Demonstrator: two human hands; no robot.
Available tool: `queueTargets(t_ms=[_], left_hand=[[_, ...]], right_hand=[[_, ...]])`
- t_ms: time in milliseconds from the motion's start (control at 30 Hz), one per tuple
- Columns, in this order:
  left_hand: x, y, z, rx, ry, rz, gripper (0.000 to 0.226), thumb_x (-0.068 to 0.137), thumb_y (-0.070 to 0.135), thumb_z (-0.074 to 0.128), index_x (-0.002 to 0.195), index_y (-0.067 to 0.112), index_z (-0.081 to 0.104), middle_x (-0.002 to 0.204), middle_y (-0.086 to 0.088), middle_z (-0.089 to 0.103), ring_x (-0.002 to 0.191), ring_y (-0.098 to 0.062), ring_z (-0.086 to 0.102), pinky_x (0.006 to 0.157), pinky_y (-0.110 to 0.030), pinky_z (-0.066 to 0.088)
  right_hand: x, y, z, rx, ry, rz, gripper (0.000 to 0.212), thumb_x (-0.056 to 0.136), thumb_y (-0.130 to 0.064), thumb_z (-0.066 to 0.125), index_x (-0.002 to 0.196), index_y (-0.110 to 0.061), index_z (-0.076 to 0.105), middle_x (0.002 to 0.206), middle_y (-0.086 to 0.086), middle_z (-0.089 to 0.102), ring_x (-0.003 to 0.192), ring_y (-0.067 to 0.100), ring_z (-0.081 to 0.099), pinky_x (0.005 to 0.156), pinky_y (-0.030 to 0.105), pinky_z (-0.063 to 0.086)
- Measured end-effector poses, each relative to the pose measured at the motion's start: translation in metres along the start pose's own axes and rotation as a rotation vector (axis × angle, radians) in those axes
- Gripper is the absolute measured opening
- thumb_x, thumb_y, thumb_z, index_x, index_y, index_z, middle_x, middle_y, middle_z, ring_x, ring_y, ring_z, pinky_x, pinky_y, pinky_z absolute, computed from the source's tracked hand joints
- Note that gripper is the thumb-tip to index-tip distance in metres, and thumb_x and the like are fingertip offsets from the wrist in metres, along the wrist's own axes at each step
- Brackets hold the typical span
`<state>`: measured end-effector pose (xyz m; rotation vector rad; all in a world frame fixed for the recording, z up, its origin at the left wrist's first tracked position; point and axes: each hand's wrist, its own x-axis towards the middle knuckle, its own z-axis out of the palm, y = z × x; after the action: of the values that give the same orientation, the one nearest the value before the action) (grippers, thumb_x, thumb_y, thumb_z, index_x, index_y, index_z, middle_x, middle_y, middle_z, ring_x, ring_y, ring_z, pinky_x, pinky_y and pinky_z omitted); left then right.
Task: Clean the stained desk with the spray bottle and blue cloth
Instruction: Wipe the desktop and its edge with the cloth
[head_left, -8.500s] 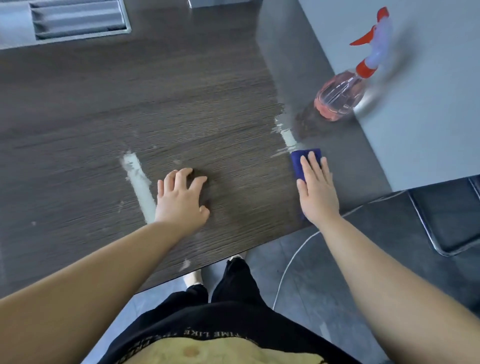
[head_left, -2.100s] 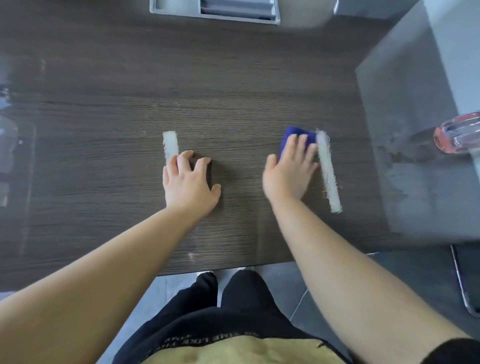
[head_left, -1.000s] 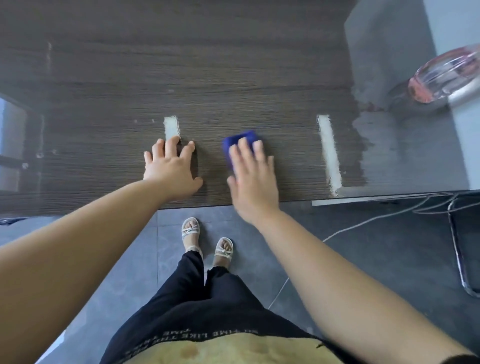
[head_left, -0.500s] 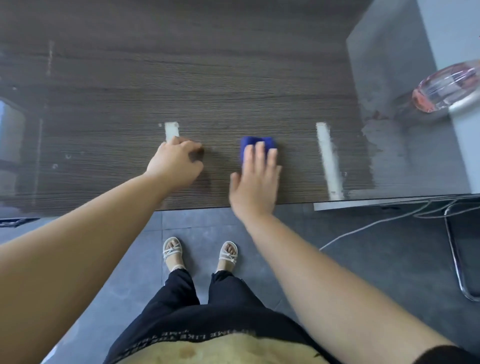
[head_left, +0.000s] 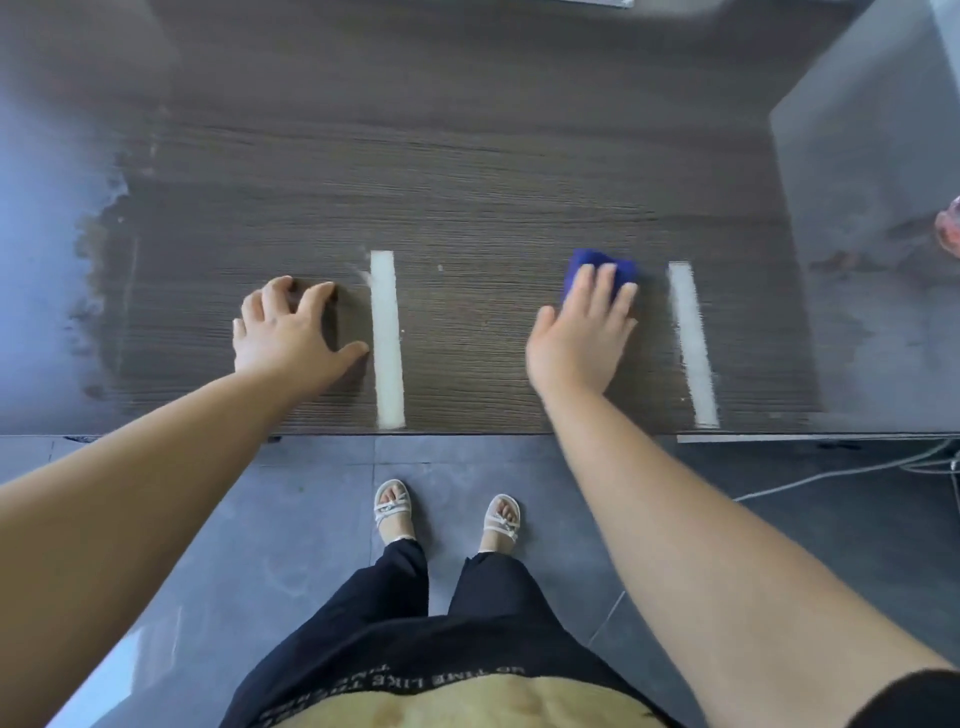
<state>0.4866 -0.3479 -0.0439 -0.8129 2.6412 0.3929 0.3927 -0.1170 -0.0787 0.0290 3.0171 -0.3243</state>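
While flat, right hand (head_left: 582, 338) presses blue cloth (head_left: 600, 265).

You are getting bright, even daylight; glare is washing out both ends of the bench (head_left: 467, 171). The wide lens is bending the edges, and motion blur is softening everything slightly.

Blue cloth (head_left: 597, 270) flat on streaked desk (head_left: 467, 182)

We have one view, from a camera on the person's head. It looks steeply down from close above the desk (head_left: 467, 182) near edge, past both arms to the floor (head_left: 311, 519).
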Motion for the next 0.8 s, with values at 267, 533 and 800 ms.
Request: queueTargets(t_ms=[267,533,800], left_hand=[[0.01,-0.008,-0.011,-0.012,-0.172,0.024,0.082,0.079,0.053,0.062,0.146,0.037,0.018,0.153,-0.004,0.007,0.139,-0.032,0.008,0.112,-0.047,0.025],[0.01,-0.005,-0.015,0.05,-0.219,0.056,0.083,0.079,0.053,0.06,0.147,0.034,0.015,0.153,-0.008,0.007,0.138,-0.035,0.009,0.112,-0.051,0.022],[0.012,-0.01,-0.022,0.061,-0.268,0.115,0.08,0.082,0.047,0.057,0.148,0.032,0.013,0.152,-0.009,0.009,0.135,-0.034,0.012,0.109,-0.049,0.025]], right_hand=[[-0.02,-0.015,0.013,-0.138,-0.169,-1.057,0.052,0.092,-0.029,0.031,0.142,-0.02,0.041,0.151,0.002,0.036,0.138,0.03,0.032,0.105,0.061,0.025],[-0.008,-0.079,0.021,-0.002,-0.026,-0.19,0.06,0.095,-0.033,0.041,0.148,-0.013,0.022,0.157,0.008,0.016,0.143,0.036,0.011,0.113,0.053,0.016],[0.024,-0.038,0.008,-0.132,-0.145,-0.74,0.05,0.096,-0.024,0.032,0.145,-0.019,0.034,0.155,0.001,0.027,0.142,0.029,0.022,0.109,0.059,0.024]])
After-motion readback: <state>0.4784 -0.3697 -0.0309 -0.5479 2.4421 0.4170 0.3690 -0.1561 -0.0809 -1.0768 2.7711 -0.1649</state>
